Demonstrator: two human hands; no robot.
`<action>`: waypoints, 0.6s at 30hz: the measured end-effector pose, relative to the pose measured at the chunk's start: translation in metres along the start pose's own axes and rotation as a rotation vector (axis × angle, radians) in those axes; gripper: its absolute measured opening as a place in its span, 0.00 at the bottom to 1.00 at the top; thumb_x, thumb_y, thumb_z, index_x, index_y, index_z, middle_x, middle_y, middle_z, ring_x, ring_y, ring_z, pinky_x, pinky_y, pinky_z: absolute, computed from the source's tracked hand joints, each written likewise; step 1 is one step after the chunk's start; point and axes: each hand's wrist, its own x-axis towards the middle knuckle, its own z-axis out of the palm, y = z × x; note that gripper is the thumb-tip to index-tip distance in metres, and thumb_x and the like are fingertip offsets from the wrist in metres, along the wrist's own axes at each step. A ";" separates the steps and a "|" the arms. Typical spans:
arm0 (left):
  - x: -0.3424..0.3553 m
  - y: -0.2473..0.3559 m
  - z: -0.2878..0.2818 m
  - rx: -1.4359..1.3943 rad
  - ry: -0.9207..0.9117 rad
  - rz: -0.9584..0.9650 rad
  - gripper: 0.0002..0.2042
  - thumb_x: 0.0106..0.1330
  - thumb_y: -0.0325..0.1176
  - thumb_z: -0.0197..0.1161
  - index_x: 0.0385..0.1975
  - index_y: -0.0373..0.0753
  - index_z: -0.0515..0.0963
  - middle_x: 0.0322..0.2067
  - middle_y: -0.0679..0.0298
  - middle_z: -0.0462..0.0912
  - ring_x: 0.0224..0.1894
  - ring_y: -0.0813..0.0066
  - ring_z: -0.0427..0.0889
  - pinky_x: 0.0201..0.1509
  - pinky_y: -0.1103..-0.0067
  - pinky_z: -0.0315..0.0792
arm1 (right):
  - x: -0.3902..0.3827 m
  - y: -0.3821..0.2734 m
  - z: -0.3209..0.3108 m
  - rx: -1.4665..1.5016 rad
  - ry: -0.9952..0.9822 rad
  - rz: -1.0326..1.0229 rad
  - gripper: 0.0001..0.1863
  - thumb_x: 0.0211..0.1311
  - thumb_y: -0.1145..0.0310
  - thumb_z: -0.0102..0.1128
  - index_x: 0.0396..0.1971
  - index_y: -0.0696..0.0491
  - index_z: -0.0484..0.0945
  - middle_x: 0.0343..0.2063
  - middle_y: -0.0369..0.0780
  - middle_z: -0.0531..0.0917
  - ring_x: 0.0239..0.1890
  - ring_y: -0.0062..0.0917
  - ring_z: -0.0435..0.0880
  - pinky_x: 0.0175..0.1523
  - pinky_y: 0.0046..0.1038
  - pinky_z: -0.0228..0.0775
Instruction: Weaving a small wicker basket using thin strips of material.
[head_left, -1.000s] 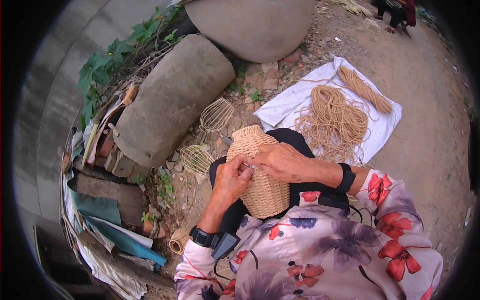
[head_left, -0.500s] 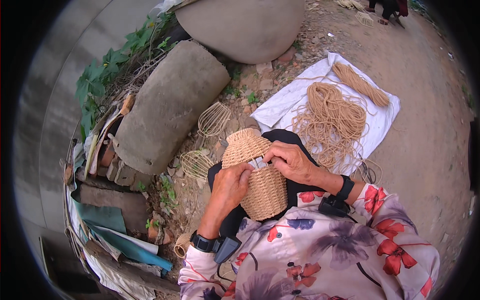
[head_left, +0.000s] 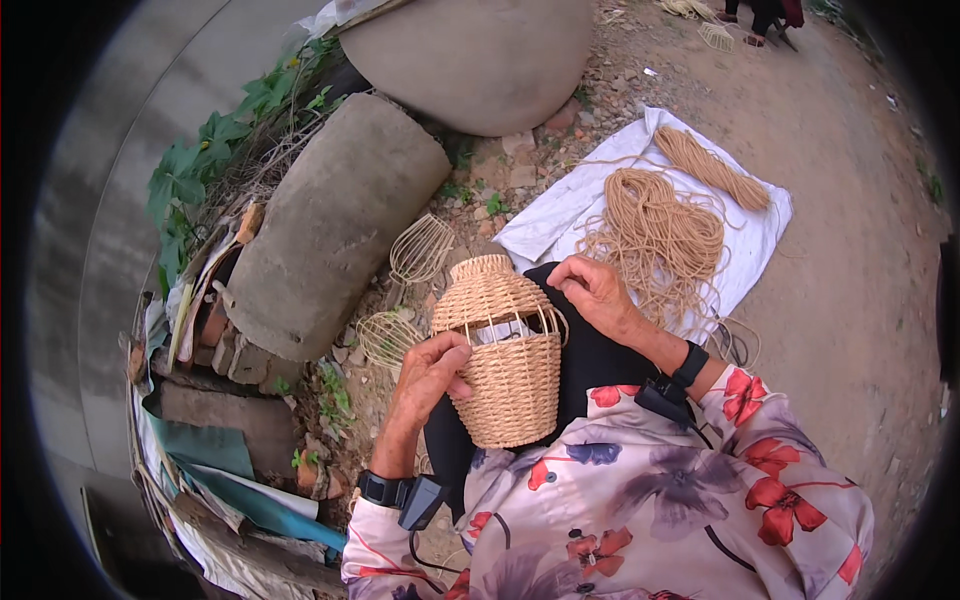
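Note:
A tan woven basket (head_left: 508,385) with a narrowed neck stands between my knees. Around its middle runs an unwoven gap where thin upright ribs show, with something whitish behind them. My left hand (head_left: 428,378) is curled against the basket's left side by the gap, thumb and fingers closed on its edge. Off the basket's upper right, my right hand (head_left: 598,300) is raised with its fingers pinched together. A loose strand loops out from the basket's right side below that hand; whether the fingers hold its end cannot be seen.
A white sheet (head_left: 535,222) at the right bears a heap of tan cord (head_left: 660,225) and a bundled hank (head_left: 712,170). Bare rib frames (head_left: 421,248) lie left of the basket, near a large concrete cylinder (head_left: 335,225). Another person's legs (head_left: 765,20) show at the far edge.
My right hand has pulled away from the gap, up and to the right. My left hand has shifted down and left along the basket, leaving more of the ribs showing.

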 end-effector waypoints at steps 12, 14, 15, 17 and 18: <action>-0.022 0.002 -0.034 0.106 0.049 0.285 0.14 0.65 0.41 0.62 0.27 0.35 0.78 0.21 0.70 0.77 0.24 0.83 0.75 0.27 0.84 0.69 | 0.008 0.010 0.033 0.577 -0.272 0.631 0.39 0.64 0.33 0.38 0.57 0.53 0.69 0.51 0.41 0.76 0.53 0.31 0.72 0.55 0.40 0.66; -0.023 -0.018 -0.035 0.069 0.085 0.270 0.14 0.65 0.42 0.62 0.27 0.35 0.78 0.21 0.70 0.77 0.24 0.83 0.74 0.29 0.84 0.68 | 0.005 0.025 0.048 0.858 -0.292 0.779 0.33 0.70 0.42 0.41 0.64 0.51 0.64 0.61 0.38 0.71 0.61 0.24 0.70 0.63 0.30 0.65; -0.021 -0.028 -0.031 -0.001 0.140 0.290 0.14 0.65 0.42 0.62 0.26 0.36 0.77 0.20 0.70 0.77 0.21 0.83 0.73 0.27 0.84 0.67 | 0.005 0.023 0.051 0.981 -0.284 0.719 0.33 0.70 0.43 0.41 0.65 0.51 0.63 0.61 0.38 0.71 0.61 0.24 0.70 0.63 0.30 0.64; -0.024 -0.041 -0.019 -0.112 0.212 0.340 0.13 0.65 0.41 0.62 0.27 0.35 0.78 0.23 0.67 0.78 0.20 0.83 0.72 0.26 0.85 0.65 | 0.012 0.014 0.054 1.060 -0.251 0.665 0.32 0.71 0.43 0.40 0.64 0.52 0.63 0.61 0.39 0.71 0.61 0.25 0.70 0.64 0.31 0.64; -0.025 -0.044 -0.014 -0.123 0.196 0.409 0.13 0.65 0.39 0.61 0.29 0.34 0.79 0.28 0.65 0.80 0.25 0.80 0.77 0.29 0.82 0.71 | 0.022 0.004 0.048 1.016 -0.220 0.676 0.32 0.70 0.43 0.41 0.64 0.52 0.64 0.61 0.40 0.71 0.61 0.25 0.70 0.65 0.32 0.64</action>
